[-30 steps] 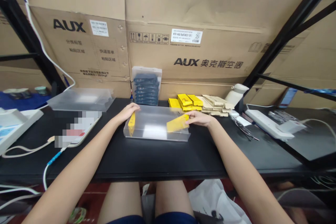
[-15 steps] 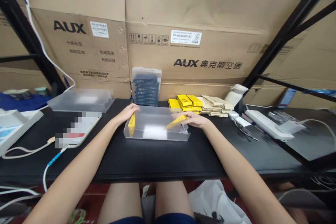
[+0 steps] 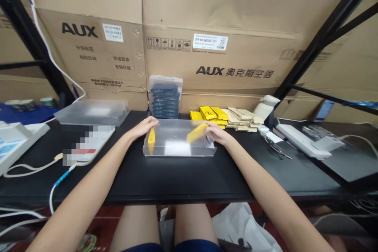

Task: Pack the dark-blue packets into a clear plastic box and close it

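A clear plastic box [image 3: 174, 136] lies on its side on the black table in front of me. Two yellow packets are inside: one stands upright at the left end [image 3: 151, 140], the other leans at a slant near the right end [image 3: 197, 132]. My left hand [image 3: 147, 124] is closed on the box's back left corner, thumb along its top edge. At the right end, my right hand [image 3: 217, 132] has its fingers closed on the box's edge, close beside the slanted packet. Some of its fingertips are hidden behind the plastic.
Behind the box stands a clear container of dark blue packets [image 3: 164, 100]. Stacks of yellow packets [image 3: 208, 113] and beige packets [image 3: 242, 118] lie to its right, near a white bottle [image 3: 266, 107]. A phone [image 3: 97, 147], another clear box [image 3: 91, 112], glasses [image 3: 274, 145] and power strips [image 3: 299, 138] flank my arms.
The slanted yellow packet has gone further into the box, and my right hand has let go of it and taken the box's right edge. The box has shifted slightly right.
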Action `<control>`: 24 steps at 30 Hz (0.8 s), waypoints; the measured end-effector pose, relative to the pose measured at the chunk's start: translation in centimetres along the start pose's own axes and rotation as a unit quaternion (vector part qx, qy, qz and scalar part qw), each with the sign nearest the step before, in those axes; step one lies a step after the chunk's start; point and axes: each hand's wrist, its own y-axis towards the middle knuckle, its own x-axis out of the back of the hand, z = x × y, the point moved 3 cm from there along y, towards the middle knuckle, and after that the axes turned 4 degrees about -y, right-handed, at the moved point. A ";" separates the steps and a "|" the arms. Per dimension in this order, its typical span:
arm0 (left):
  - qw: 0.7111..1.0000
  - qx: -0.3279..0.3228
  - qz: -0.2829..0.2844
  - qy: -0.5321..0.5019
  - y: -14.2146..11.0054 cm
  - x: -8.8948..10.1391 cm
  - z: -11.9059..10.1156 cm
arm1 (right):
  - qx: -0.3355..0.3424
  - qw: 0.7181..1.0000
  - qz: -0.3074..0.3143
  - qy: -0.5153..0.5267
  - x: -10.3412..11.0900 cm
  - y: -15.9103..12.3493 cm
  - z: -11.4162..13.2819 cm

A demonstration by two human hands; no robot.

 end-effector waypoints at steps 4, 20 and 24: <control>1.000 -0.003 0.011 0.003 -0.3 -0.2 -0.3 | -0.030 0.998 0.054 -0.013 -0.6 -0.8 0.8; 0.999 0.003 0.040 -0.029 0.2 -1.7 0.8 | -0.009 0.974 0.206 -0.089 -4.9 -2.1 2.1; 0.999 0.004 0.045 -0.021 0.0 -2.1 0.6 | -0.015 0.973 0.211 -0.091 -5.7 -1.9 1.7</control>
